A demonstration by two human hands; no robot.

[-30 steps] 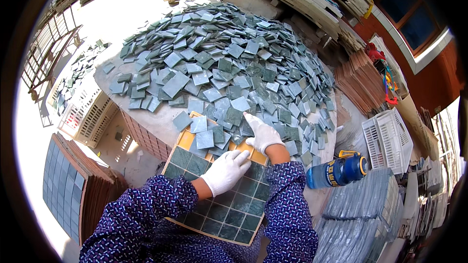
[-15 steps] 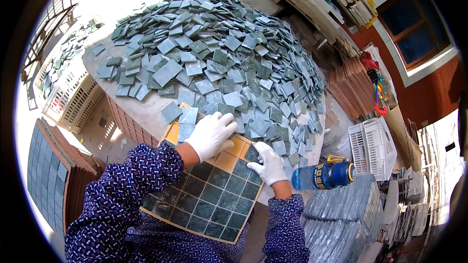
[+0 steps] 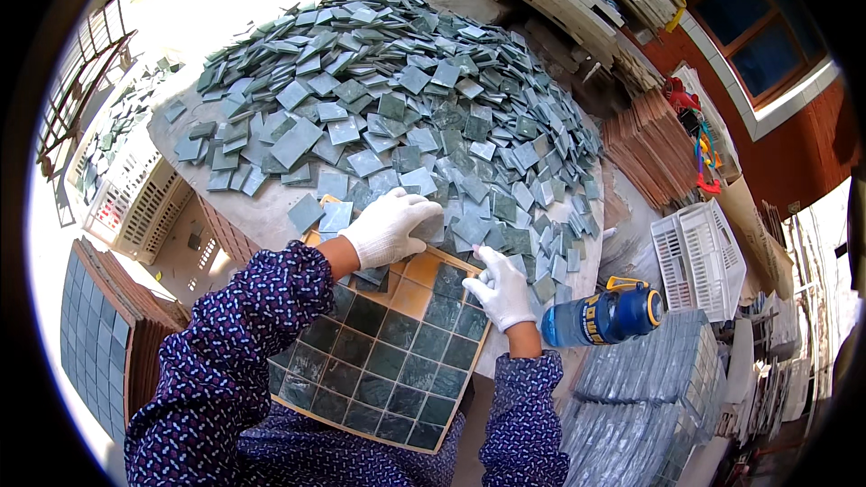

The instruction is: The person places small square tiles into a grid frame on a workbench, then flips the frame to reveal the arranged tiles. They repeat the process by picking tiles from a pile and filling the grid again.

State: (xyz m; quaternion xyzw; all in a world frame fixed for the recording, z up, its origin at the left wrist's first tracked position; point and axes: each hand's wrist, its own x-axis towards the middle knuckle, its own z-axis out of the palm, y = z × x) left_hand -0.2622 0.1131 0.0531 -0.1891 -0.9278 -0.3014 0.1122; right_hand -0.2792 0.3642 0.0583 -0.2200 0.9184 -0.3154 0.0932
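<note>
My left hand (image 3: 390, 231), in a white knit glove, is closed over the far side of a wooden tile tray (image 3: 414, 286). Between its thumb and fingers shows a square grey-green stone tile (image 3: 429, 229). Rows of dark green tiles (image 3: 385, 358) fill the tray's near part, while bare tan wood shows toward its far edge. My right hand (image 3: 503, 291), gloved too, is at the tray's far right corner with thumb and forefinger apart, no tile visible in it. Just beyond the tray spreads a big heap of loose tiles (image 3: 397, 108).
A blue water bottle (image 3: 600, 318) lies right of my right hand. Plastic-wrapped tile stacks (image 3: 645, 370) and a white crate (image 3: 695, 261) are at the right. Stacked tiled boards (image 3: 95, 334) and another white crate (image 3: 135, 207) stand at the left.
My left hand has moved farther over the tray's far edge, uncovering tiles beneath its palm, and a tile now shows at its fingers. My right thumb and forefinger have shifted slightly right.
</note>
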